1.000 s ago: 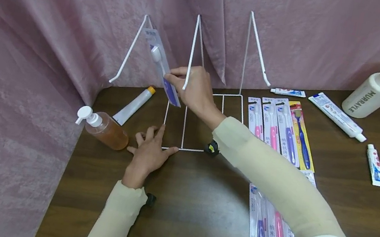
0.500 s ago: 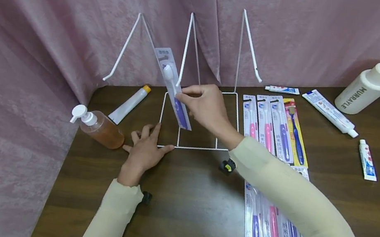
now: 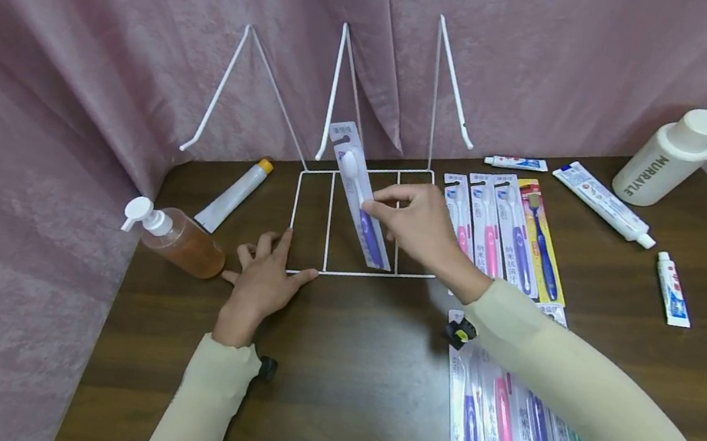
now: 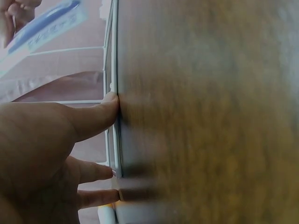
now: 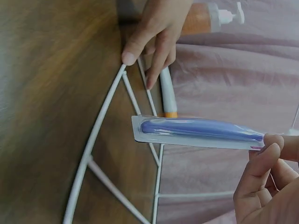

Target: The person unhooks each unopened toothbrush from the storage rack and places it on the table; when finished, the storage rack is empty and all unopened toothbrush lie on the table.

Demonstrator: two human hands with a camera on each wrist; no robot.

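A packaged purple toothbrush [image 3: 360,194] is tilted above the base of a white wire rack [image 3: 372,276]. My right hand [image 3: 425,229] pinches its edge between thumb and fingers. In the right wrist view the toothbrush [image 5: 201,130] juts out from the fingertips over the rack's bars, apart from them. My left hand [image 3: 266,280] lies spread at the rack's front left corner. Its thumb touches the front bar, as the left wrist view of the hand [image 4: 56,135] also shows. Three hooked arms rise at the rack's back, the middle one [image 3: 333,92] just above the toothbrush.
Packaged toothbrushes [image 3: 473,428] lie in rows on the right of the table. A pump bottle [image 3: 188,243] and a white tube [image 3: 234,194] stand and lie left of the rack. Toothpaste tubes [image 3: 602,202] and a white bottle [image 3: 668,160] are at the back right.
My right hand has drawn the toothbrush from the rack's left hooked arm toward the right and down, past the middle arm. The left hand has stayed at the rack's corner.
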